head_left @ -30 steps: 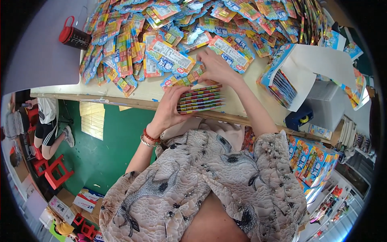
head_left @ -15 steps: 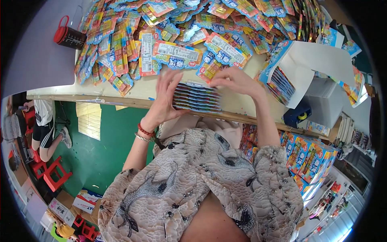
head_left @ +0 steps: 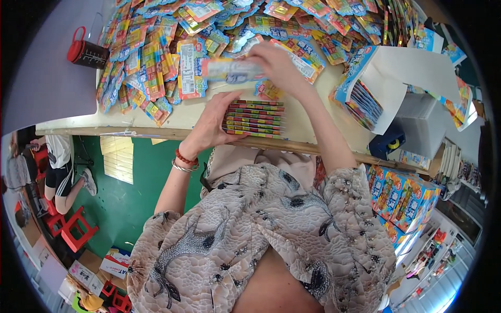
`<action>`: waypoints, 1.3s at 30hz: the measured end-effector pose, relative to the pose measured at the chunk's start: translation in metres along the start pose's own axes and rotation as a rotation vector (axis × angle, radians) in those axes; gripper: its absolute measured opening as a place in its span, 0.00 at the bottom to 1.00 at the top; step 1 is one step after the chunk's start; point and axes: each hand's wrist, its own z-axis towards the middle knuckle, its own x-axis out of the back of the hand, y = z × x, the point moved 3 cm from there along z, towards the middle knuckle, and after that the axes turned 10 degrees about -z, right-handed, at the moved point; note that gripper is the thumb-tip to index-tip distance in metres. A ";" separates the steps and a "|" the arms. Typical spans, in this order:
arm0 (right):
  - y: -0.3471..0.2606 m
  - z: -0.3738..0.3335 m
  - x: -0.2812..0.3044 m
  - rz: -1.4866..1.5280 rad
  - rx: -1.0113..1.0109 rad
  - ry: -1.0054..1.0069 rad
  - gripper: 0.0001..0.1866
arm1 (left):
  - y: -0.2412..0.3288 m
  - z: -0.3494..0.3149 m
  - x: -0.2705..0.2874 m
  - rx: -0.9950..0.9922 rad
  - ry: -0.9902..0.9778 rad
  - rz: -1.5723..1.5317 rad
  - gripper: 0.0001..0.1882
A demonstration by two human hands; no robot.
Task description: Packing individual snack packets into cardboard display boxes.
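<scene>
A row of flat colourful blister packs (head_left: 254, 119) stands on edge near the table's front edge. My left hand (head_left: 213, 122) is closed around its left end, the thumb along the near side and the fingers at the far side. Beyond the row, my right hand (head_left: 275, 63) grips the right end of a single blister pack (head_left: 232, 72), which is smeared by motion. More blister packs (head_left: 151, 60) lie in a big heap over the far side of the table. An open display box (head_left: 364, 78) to the right holds several packs on edge.
A jar with a red lid (head_left: 88, 53) stands at the left. Beside the display box are a blue tape dispenser (head_left: 386, 144) and a translucent bin (head_left: 420, 122). Filled boxes (head_left: 404, 203) are stacked below right. Red stools (head_left: 78, 229) and another person (head_left: 60, 172) are at the left.
My right hand has moved away and to the left, and now lifts a pack from the heap. My left hand stays at the row, whose upper edges now look red and yellow instead of blue.
</scene>
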 end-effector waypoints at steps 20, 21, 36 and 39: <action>0.054 -0.078 0.019 -0.486 -0.165 0.168 0.22 | 0.017 0.021 0.003 -0.072 -0.212 0.250 0.51; 0.063 -0.080 0.020 -0.487 -0.172 0.169 0.22 | 0.015 0.023 0.003 -0.003 -0.246 0.058 0.51; 0.019 -0.116 0.023 0.361 -0.314 -0.123 0.11 | -0.007 0.016 -0.008 -0.043 -0.119 -0.013 0.72; 0.011 -0.124 0.007 0.411 -0.403 -0.270 0.17 | -0.012 0.021 -0.011 -0.020 -0.207 -0.175 0.73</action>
